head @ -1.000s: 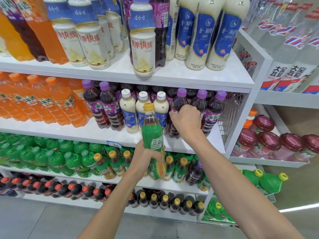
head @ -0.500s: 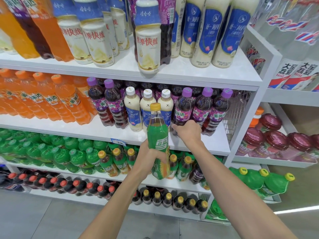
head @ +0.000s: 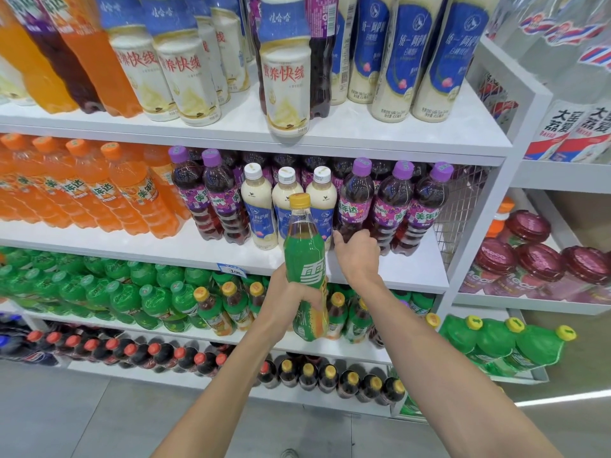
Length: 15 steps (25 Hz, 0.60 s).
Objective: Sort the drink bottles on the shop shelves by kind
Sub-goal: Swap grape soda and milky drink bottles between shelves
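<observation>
The green bottle (head: 305,269) is being gripped upright by the left hand (head: 291,300) before the middle shelf (head: 413,269). The right hand (head: 358,256) is being lowered from cap to base of a purple bottle (head: 355,200); its grip cannot be told. Regrouping is being judged unfinished.

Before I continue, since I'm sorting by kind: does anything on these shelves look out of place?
Yes. Three milk teas stand amid the grape sodas on the second shelf, and a big grape bottle sits among pale bottles on the top shelf.
</observation>
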Available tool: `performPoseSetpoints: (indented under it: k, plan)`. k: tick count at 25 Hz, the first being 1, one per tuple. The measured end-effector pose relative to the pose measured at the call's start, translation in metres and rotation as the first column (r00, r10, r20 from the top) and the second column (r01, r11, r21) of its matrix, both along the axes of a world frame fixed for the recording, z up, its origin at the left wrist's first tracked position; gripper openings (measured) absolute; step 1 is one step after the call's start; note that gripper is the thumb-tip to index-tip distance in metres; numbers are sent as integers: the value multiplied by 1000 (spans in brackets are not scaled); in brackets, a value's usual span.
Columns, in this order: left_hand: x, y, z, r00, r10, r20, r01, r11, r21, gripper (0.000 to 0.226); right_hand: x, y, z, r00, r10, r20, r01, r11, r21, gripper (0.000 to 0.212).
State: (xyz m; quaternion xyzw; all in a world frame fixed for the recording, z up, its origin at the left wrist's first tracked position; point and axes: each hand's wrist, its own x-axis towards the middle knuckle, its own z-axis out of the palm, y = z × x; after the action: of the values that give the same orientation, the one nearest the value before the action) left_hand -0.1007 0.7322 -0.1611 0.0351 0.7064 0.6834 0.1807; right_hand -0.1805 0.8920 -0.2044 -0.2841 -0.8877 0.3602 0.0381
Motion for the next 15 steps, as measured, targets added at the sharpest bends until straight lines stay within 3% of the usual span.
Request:
performPoseSetpoints:
  k: [8, 15]
  plan:
    - [3, 3, -3, 999, -38, -8, 38, 999, -21, 34, 31, 10, 1, 996, 86, -21, -85, 996, 40, 39]
    - [18, 17, -4, 997, -74, -17, 73, 997, -24, 34, 76, 24, 16, 984, 163, -71, -155, 982, 106, 49]
